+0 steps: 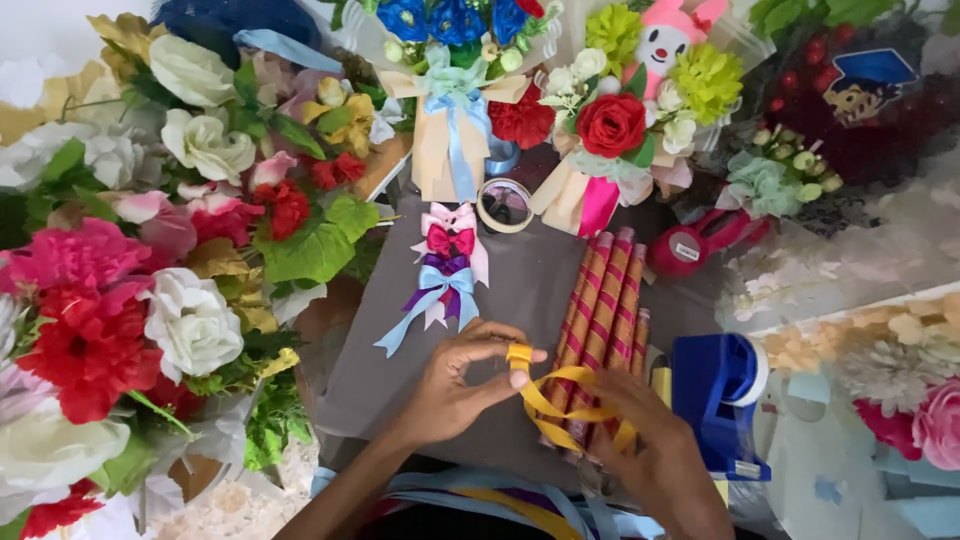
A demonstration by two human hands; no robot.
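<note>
My left hand [460, 385] pinches one looped end of a yellow ribbon [560, 400] between thumb and fingers. My right hand [655, 450] holds the other part of the same ribbon lower right, fingers curled over it. The ribbon loops between both hands above several striped red-and-tan paper rolls [603, 300] lying on the grey table [520, 290]. A column of finished small bows [447, 265], pink, red, purple and light blue, lies just beyond my left hand.
Artificial flowers [150, 250] crowd the left side. Bouquets [610, 120] with ribbon ties stand at the back, with a tape roll [504, 205] between them. A blue tape dispenser [720, 395] sits right of my right hand, a red tool [700, 240] behind it. Loose ribbons [500, 495] lie near me.
</note>
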